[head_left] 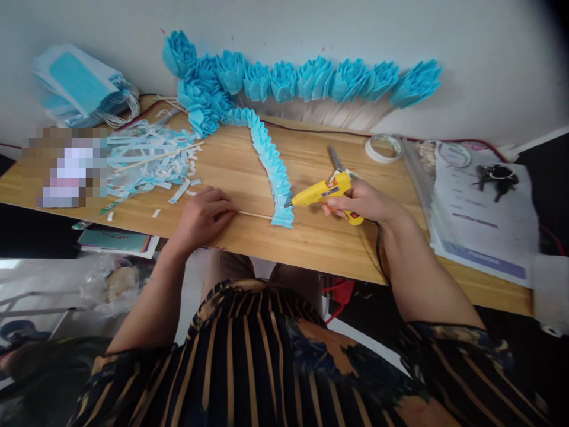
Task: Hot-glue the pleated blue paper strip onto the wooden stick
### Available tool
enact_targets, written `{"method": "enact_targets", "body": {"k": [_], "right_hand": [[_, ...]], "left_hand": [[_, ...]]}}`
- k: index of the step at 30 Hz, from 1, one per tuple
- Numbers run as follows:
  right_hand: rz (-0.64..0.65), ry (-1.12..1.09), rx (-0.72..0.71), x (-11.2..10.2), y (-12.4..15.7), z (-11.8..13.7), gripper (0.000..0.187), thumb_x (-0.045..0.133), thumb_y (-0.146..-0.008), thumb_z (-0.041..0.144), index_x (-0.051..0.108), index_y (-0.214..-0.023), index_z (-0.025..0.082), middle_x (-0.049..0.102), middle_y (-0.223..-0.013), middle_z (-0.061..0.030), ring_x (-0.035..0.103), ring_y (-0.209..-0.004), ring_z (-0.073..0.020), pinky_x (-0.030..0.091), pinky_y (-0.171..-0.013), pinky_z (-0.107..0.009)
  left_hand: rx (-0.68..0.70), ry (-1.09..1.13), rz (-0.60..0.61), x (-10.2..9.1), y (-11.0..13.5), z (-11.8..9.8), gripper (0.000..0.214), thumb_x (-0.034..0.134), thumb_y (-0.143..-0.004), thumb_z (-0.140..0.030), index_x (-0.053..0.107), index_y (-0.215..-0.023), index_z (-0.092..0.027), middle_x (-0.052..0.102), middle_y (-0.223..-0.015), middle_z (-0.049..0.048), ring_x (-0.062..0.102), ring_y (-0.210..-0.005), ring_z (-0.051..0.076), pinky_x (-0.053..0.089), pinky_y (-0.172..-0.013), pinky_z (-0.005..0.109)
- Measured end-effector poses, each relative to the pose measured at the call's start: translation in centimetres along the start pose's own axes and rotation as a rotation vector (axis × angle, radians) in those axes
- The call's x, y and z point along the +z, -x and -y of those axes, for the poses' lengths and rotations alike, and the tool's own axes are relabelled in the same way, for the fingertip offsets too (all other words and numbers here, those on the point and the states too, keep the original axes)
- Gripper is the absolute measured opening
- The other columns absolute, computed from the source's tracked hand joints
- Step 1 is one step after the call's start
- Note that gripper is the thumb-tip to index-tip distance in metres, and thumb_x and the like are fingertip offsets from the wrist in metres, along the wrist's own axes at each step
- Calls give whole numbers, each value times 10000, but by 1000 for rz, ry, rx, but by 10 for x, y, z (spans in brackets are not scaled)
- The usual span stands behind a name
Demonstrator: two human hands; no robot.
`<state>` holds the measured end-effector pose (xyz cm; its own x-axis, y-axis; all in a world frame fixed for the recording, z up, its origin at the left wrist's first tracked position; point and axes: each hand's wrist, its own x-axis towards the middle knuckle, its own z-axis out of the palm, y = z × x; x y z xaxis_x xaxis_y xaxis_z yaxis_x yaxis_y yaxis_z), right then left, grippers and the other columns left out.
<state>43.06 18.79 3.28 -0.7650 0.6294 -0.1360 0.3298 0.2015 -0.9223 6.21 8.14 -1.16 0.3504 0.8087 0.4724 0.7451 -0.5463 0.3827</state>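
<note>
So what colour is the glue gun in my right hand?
The glue gun is mostly yellow, seen best in the head view.

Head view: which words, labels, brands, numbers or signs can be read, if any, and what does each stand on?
No text can be read with certainty.
Paper: printed lines, too blurred.
Glue gun: dark label, too small.
Booklet: cover print, too small and blurred.
Pixelated patch: nothing legible.
</note>
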Motion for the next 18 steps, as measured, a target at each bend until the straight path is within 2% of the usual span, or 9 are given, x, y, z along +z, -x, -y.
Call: {"method": "enact_targets", "body": {"k": [15, 18], "right_hand": [[-16, -17, -9, 2, 0, 0, 469, 711, -891, 598, 703, -813, 136, 642, -675, -39, 492, -522, -91, 395, -482, -237], [2, 2, -5, 4, -1, 1, 495, 702, -889, 626, 713, -808, 138, 599, -614, -19, 483, -513, -98, 394, -490, -242]], "left_hand": [[8, -1, 8, -1, 0, 0, 239, 567, -991, -239, 770, -873, -196, 714, -900, 76, 612, -836, 215, 477, -756, 368], [-4, 5, 12, -1, 0, -1, 241, 567, -986, -240, 774, -872, -195, 713, -897, 79, 611, -832, 214, 481, -756, 373]]}}
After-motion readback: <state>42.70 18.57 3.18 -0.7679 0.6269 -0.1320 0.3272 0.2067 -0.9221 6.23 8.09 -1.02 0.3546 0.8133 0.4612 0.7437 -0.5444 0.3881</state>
